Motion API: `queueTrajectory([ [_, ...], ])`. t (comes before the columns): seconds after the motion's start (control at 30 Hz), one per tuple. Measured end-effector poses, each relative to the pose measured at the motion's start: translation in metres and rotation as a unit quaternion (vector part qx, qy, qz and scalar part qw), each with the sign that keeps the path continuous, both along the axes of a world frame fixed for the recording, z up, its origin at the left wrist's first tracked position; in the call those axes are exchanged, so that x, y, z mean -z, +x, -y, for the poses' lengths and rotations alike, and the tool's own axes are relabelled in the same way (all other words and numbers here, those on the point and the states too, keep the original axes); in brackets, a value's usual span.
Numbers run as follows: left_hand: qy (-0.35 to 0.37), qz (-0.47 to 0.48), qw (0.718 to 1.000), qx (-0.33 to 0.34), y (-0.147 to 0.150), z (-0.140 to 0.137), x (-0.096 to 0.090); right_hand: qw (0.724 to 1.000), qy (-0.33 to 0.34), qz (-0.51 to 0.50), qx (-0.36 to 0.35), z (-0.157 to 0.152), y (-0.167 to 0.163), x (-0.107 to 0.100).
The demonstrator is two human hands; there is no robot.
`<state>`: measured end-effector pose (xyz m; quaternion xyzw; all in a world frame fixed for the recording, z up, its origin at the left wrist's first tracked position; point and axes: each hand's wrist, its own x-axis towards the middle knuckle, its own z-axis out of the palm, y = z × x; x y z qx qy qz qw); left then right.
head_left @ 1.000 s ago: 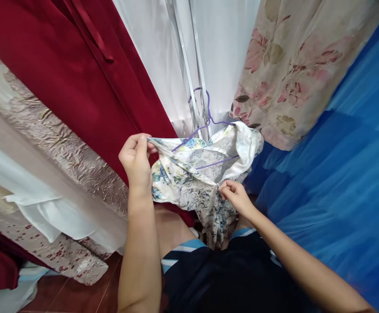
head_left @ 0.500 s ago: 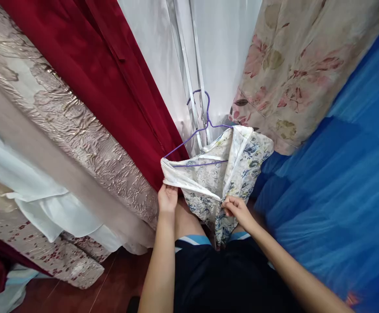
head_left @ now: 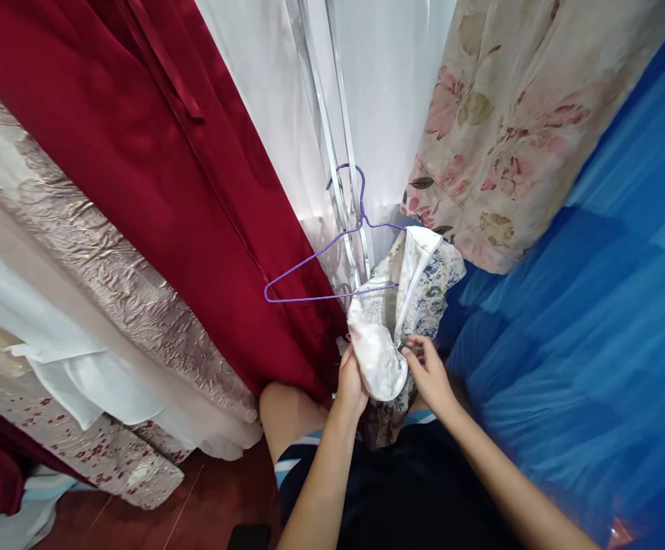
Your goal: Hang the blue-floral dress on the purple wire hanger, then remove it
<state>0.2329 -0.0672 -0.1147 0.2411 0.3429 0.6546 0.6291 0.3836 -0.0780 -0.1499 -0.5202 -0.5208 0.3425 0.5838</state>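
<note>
A white floral garment (head_left: 424,298) with blue and yellow-green print hangs by one shoulder from a purple hanger (head_left: 309,298). The hanger's left arm is bare. My left hand (head_left: 353,386) is closed on the garment's loose left side, which is folded inward with its pale lining showing. My right hand (head_left: 428,374) is at the front opening, by the lower end of its white edge. Its thumb and fingers are apart, close to the cloth. The garment's lower part hangs between my knees, partly hidden.
White straps (head_left: 332,137) hang down behind the hanger's hook. Long red cloth (head_left: 154,191) and embossed fabric (head_left: 114,252) hang on the left. Pink-flowered cloth (head_left: 498,137) and blue tulle (head_left: 584,344) are on the right. A dark flat object (head_left: 249,537) lies on the red-brown floor (head_left: 195,496).
The garment's left shoulder has come off the hanger. My left hand has carried it right and down, folding it inward. My right hand's fingers have loosened from the front edge.
</note>
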Motion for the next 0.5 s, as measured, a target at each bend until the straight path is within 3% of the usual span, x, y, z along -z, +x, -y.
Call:
queueTrajectory([
  [0.07,0.053,-0.031,0.997,0.051,0.004,0.010,-0.030,0.998,0.063,0.031,-0.001,0.010,0.002,-0.023],
  [0.17,0.174,-0.142,0.969,0.104,0.012,0.017,-0.070,0.982,0.113,0.023,-0.150,0.007,0.003,-0.063],
  [0.2,0.204,-0.172,0.958,0.108,0.015,0.018,-0.079,0.978,0.121,0.009,-0.168,-0.003,0.004,-0.074],
  [0.3,0.240,-0.175,0.950,0.091,0.022,0.014,-0.091,0.985,0.108,-0.059,-0.121,-0.049,0.013,-0.095],
  [0.4,0.242,-0.124,0.960,0.064,0.020,0.010,-0.089,0.992,0.050,-0.105,-0.039,-0.090,0.029,-0.096],
  [0.5,0.249,-0.113,0.960,0.052,0.014,0.011,-0.082,0.989,0.025,-0.128,0.064,-0.091,0.035,-0.091],
])
